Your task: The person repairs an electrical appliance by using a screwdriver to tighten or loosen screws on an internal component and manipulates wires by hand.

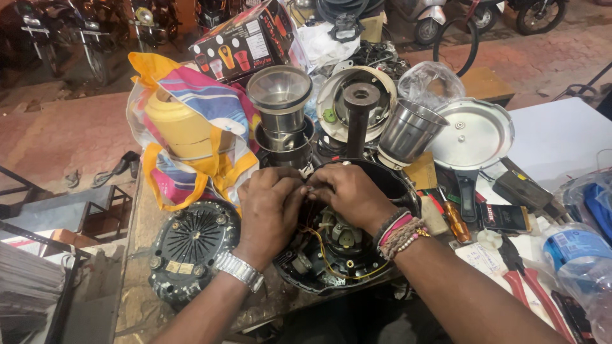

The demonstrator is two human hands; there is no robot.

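Both hands meet over an opened mixer base (347, 255), a round black housing turned upside down on the workbench (137, 267) so its motor and wiring face up. The left hand (268, 213), with a metal watch (239, 269) at the wrist, is curled almost closed, its fingertips pinched together at the near rim of the housing. The right hand (350, 194), wearing bead bracelets (401, 234), is likewise bent tight, fingertips touching the left ones. Whatever small part they pinch between them is hidden by the fingers; I cannot tell what it is. Thin yellow wires (331, 264) loop out from under the hands across the motor.

The housing is a shallow bowl, open side upward, holding the motor block and the wires. A thick black shaft (358, 118) stands upright just beyond the right hand, its long axis vertical.

Beyond the left hand two steel jars (280, 105) are stacked one inside the other, mouths up; I cannot see anything in them. Beyond the right hand another steel jar (408, 130) tilts, mouth toward the far right. Further right lies a round steel lid (475, 134) with a black handle pointing toward the person.

Just left of the left hand rests a round black bottom cover (191, 245) with vent slots. Beyond it a striped bag (191, 137) holds a yellow cylinder. Right of the right forearm lie an orange screwdriver (456, 220) and red-handled pliers (526, 280).
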